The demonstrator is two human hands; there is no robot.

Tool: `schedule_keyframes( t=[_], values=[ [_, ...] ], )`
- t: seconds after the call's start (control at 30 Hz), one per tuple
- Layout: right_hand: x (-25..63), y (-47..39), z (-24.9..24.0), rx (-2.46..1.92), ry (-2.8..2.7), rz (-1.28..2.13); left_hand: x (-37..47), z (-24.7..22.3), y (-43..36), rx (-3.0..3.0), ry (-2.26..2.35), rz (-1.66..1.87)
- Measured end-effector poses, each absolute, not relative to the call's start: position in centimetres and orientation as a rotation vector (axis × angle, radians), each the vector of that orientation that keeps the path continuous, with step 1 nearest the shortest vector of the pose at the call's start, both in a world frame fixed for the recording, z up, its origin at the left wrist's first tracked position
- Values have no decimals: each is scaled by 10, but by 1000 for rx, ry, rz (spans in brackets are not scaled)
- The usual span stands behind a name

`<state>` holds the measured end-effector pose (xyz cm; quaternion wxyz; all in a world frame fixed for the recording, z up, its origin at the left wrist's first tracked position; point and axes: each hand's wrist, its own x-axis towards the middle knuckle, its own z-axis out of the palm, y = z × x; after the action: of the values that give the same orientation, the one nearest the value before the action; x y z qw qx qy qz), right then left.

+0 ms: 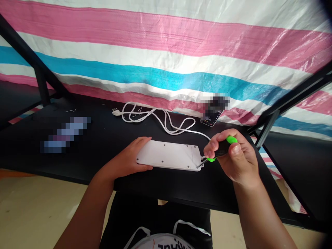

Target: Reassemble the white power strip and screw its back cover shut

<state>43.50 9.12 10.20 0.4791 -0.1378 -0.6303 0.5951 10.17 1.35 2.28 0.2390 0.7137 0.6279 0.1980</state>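
Observation:
A white power strip [173, 156] lies face down on the black table, its back showing several screw holes. My left hand [132, 155] grips its left end, thumb on the near edge and fingers at the far edge. In my right hand [237, 155] is a screwdriver [222, 148] with a black and green handle, the fingers wrapped round it. The shaft slants down to the left, and its tip meets the hole at the strip's near right corner. Whether a screw sits there is too small to tell.
The strip's white cord [168, 124] lies in loops behind it, ending in a plug [117, 112]. A phone-like dark object [214, 117], partly blurred, is at the back right. Another blurred item [64, 135] lies left. Black metal bars [41, 83] flank the table [103, 117]; a striped sheet [155, 52] hangs behind.

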Motion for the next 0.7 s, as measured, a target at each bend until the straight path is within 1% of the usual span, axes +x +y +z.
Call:
schedule_keyframes(
  t=[0.27, 0.5, 0.7],
  values=[
    [440, 98, 103, -316, -1568, 1602, 101, 25, 13, 1940, 1714, 533],
    [432, 93, 98, -351, -1531, 1444, 101, 25, 13, 1918, 1712, 537],
    [433, 95, 97, -296, -1535, 1574, 102, 24, 13, 1932, 1699, 573]
  ],
)
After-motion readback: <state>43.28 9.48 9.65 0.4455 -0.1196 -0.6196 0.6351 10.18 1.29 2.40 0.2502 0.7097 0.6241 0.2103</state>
